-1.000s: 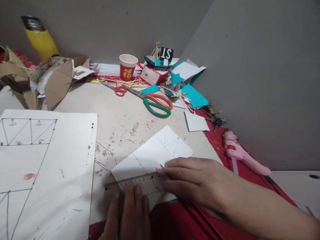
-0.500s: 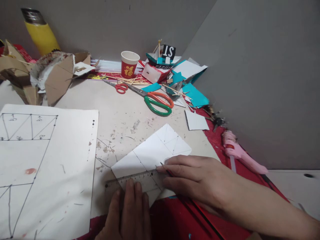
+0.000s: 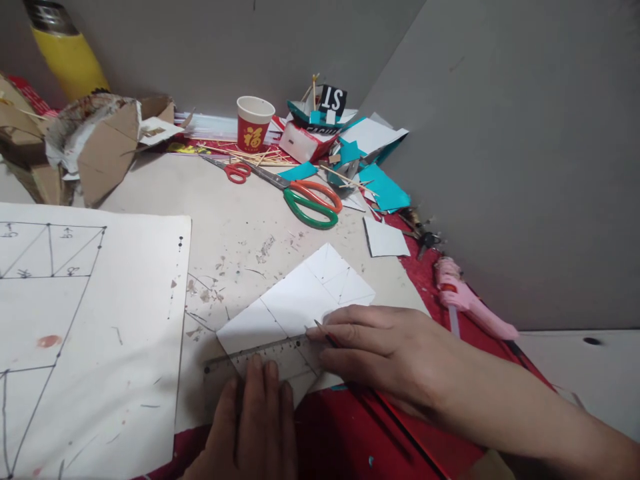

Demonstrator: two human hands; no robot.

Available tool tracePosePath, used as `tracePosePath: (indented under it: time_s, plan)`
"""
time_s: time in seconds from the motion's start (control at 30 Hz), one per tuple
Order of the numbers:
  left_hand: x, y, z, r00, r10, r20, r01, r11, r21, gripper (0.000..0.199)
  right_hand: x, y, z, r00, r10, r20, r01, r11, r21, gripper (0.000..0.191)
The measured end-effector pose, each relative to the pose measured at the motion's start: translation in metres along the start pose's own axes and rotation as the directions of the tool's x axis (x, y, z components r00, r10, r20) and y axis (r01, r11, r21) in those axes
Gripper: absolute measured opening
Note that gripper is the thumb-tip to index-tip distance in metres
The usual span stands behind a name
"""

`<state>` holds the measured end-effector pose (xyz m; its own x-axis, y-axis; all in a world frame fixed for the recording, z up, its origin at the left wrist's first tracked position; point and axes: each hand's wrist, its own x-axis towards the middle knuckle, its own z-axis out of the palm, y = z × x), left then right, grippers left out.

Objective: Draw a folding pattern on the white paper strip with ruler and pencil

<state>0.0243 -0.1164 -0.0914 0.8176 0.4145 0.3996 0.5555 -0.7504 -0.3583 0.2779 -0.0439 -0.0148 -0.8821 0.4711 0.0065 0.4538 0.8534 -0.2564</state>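
My left hand (image 3: 253, 427) lies at the bottom centre with its fingers stretched out, pressing on a clear plastic ruler (image 3: 240, 363). The ruler lies slantwise across the near part of a white card (image 3: 295, 293) marked with thin pencil lines. From the right, my right hand (image 3: 380, 347) rests at the ruler's right end and on the card's edge. Its fingers are closed around a slim dark pencil (image 3: 320, 327), whose pointed tip shows beyond the fingertips near the ruler's upper edge. Most of the pencil is hidden by the hand.
Left lies a large sheet with drawn lines (image 3: 135, 300). Behind are large scissors (image 3: 310, 203), small red scissors (image 3: 237, 173), a paper cup (image 3: 254, 127), thin sticks (image 3: 260, 158), cardboard pieces (image 3: 113, 147) and a yellow bottle (image 3: 70, 63). A pink glue gun (image 3: 475, 303) lies right.
The whole view has shifted slightly, so things appear a little further left and higher. Both hands, the ruler and the card keep nearly the same positions relative to one another.
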Motion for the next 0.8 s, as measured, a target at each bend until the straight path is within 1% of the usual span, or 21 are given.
tracePosePath:
  time_s: [0.2,0.37,0.6,0.8]
  plan:
    - [0.000,-0.001,-0.002,0.999,0.020,0.035,-0.020,1.000,0.000,0.041,-0.002,0.000,0.003,1.000,-0.001,-0.005,0.001,1.000,-0.005,0.035]
    - [-0.001,0.001,0.000,1.000,0.010,0.028,-0.011,1.000,0.030,0.040,-0.002,0.000,0.004,1.000,-0.007,-0.010,0.007,1.000,-0.003,0.035]
    - [-0.009,0.013,0.007,0.998,-0.058,0.008,0.057,0.998,0.034,0.043,-0.001,0.000,0.003,1.000,-0.009,-0.025,0.009,1.000,-0.008,0.034]
    - [-0.013,0.017,0.008,0.998,-0.064,0.000,0.064,0.998,-0.012,0.040,-0.002,0.000,0.004,1.000,-0.007,-0.028,0.006,1.000,-0.007,0.032]
